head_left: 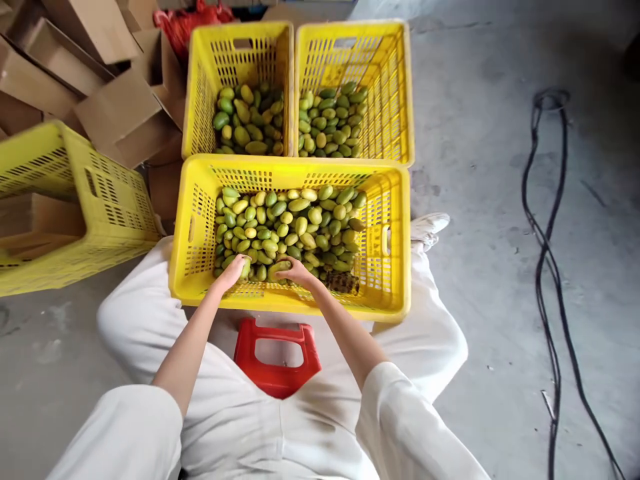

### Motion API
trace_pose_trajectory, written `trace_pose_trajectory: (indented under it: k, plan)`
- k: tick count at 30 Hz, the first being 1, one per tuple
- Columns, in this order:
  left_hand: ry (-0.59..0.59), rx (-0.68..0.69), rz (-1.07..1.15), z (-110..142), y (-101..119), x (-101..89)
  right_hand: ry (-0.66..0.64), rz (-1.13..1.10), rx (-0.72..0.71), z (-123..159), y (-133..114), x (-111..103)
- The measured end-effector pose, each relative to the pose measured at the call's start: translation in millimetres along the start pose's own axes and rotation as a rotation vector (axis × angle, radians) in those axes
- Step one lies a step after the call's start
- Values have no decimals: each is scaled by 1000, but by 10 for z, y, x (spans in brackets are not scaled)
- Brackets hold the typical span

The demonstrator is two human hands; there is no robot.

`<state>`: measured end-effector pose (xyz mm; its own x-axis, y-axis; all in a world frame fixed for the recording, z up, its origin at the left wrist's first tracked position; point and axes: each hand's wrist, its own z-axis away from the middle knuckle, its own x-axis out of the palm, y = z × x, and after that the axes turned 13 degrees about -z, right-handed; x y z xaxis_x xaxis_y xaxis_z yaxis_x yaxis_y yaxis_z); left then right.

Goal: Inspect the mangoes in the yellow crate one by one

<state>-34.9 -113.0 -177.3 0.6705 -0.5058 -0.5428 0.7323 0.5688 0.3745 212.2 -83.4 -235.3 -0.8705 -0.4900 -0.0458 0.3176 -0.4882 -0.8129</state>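
Note:
In the near yellow crate (290, 300) lies a heap of green and yellow oval fruits (280, 227) that look like small mangoes. My left hand (233, 272) is closed around a green mango (245, 269) at the near edge of the heap. A little to the right, my right hand (297, 272) grips a larger yellow-green mango (278, 270) from its right side. Both hands are inside the crate, just past its near wall. A dark brown, spotted patch (342, 283) shows at the crate's near right, and I cannot make out what it is.
Behind stand two more yellow crates (189, 93) (409, 93) with similar fruit. Another yellow crate (110, 193) with cardboard inside is at left, near piled cardboard boxes (120, 110). A red stool (277, 380) sits between my legs. Black cable (543, 247) lies on the right floor.

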Motion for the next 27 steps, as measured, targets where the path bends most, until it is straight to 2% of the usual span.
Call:
trace_pose_trajectory:
  k: [3,6,8,10,12,15,20,27]
  plan:
    - [78,93,281,223,29,84,58,-294,17,198,-110,-142]
    - [170,185,473,406,-2,225,102,-621,-4,457,-158,-252]
    - [250,246,616,478,-33,323,156,-901,-23,633,-145,-292]
    - [341,291,862,511,-56,397,242,-1059,-39,777,-118,-305]
    - [400,294,1025,516,-64,433,291,-1078,-68,866,-101,-297]
    - [435,273,1073,497,-53,423,328,-1069,-123,903,-120,-266]
    - [443,239,1004,452,-14,385,363,-1060,-164,888,-187,-206]
    - [438,244,829,405,4,432,418,-1038,-168,853,-203,-160]
